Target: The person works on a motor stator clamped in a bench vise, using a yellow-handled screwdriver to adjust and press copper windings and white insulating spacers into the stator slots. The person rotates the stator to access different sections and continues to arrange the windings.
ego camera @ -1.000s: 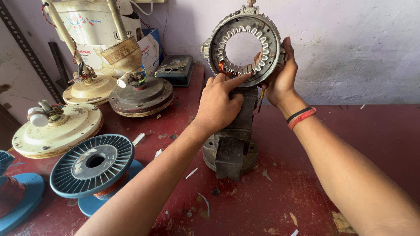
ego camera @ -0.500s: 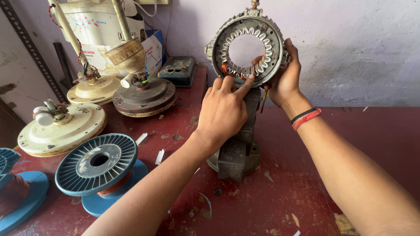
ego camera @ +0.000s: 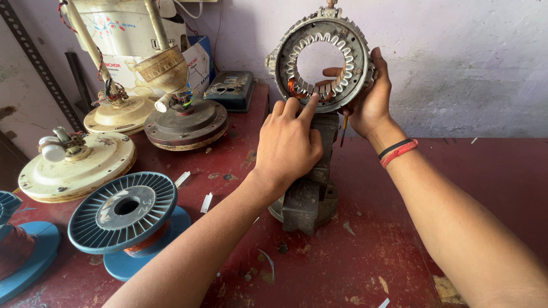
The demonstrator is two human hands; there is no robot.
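Red workbench (ego camera: 468,188) was seen filling the lower frame, scuffed, with paper scraps scattered on it.

Upper left: a cream fan housing (ego camera: 123,25) was stood against the wall, partly hidden by downrods. Below it, three fan motor bodies were laid out: a cream one (ego camera: 77,162) at left edge, a cream one (ego camera: 117,114) behind it, a dark brown one (ego camera: 185,122) with a brass canopy cup (ego camera: 162,68) tilted above it.

Lower left: a blue wire spool (ego camera: 123,211) was lying flat, copper wire wound in its core. A second blue spool (ego camera: 23,251) was cut by the left edge, reddish wire in it.

Centre: a grey vise (ego camera: 308,194) was stood on the bench. Stator ring (ego camera: 322,54) was held upright at top centre, above the vise; whether the jaws were clamping it cannot be told. Slots around the inner rim were mostly empty; a bit of copper winding (ego camera: 295,88) was seated in the lower-left slots.

Right hand (ego camera: 371,100) was wrapped around the ring's right edge, thumb inside the bore, grasping it. Black and red bands (ego camera: 398,151) were worn on that wrist.

Left hand (ego camera: 288,142) was not gripping: index fingertip was pressed to the ring's lower inner slots, other fingers loosely curled.

A dark blue box (ego camera: 231,88) was set behind, against the wall.
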